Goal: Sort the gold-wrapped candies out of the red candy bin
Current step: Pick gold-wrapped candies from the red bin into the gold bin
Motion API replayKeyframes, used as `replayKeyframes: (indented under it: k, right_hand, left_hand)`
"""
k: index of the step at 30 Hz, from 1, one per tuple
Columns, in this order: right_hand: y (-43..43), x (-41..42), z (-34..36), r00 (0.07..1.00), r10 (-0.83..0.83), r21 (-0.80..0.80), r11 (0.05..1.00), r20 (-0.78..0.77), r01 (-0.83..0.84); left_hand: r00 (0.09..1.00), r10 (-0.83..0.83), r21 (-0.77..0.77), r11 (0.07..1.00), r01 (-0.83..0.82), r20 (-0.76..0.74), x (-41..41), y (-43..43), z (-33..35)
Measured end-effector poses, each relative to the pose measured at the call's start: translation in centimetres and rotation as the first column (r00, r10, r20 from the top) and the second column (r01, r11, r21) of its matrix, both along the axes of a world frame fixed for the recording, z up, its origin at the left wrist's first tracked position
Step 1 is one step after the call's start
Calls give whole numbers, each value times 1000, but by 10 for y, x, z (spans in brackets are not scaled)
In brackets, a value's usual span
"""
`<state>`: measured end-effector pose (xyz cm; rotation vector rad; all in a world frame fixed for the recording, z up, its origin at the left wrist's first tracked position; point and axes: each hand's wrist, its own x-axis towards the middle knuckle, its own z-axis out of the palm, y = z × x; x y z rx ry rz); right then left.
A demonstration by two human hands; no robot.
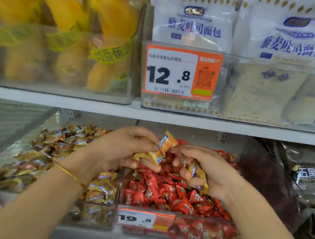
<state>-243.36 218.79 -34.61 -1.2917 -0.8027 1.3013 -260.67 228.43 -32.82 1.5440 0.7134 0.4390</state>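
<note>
Gold-wrapped candies (163,147) pinched in left hand (124,147) fingers (143,134), more gripped by right hand (210,171), over red candy bin (206,232)

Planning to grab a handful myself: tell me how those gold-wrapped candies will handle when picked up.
Probably light: the left hand and right hand each hold several gold-wrapped candies at once. Glossy wrappers likely slip, so a loose grip may drop some into the red candy bin. Flat, crimped-end shapes seem unlikely to roll.
</note>
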Motion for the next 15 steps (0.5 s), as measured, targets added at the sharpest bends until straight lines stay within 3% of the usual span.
replayKeyframes:
  k: [5,10,11,15]
  right_hand:
    - [45,-75,18,996,84,21,996,11,-84]
    - [103,-139,22,997,40,-65,997,63,-36]
    - [110,-144,21,997,35,-81,996,69,-29]
    - [122,-142,15,999,25,-57,998,22,-24]
  left_hand:
    - [969,247,93,965,-246,-2,-76,24,1]
    - [840,542,279,804,-525,16,-108,54,-22]
    - [836,548,261,803,-535,27,-109,57,-25]
    - [863,493,-48,870,-491,111,-114,65,-23]
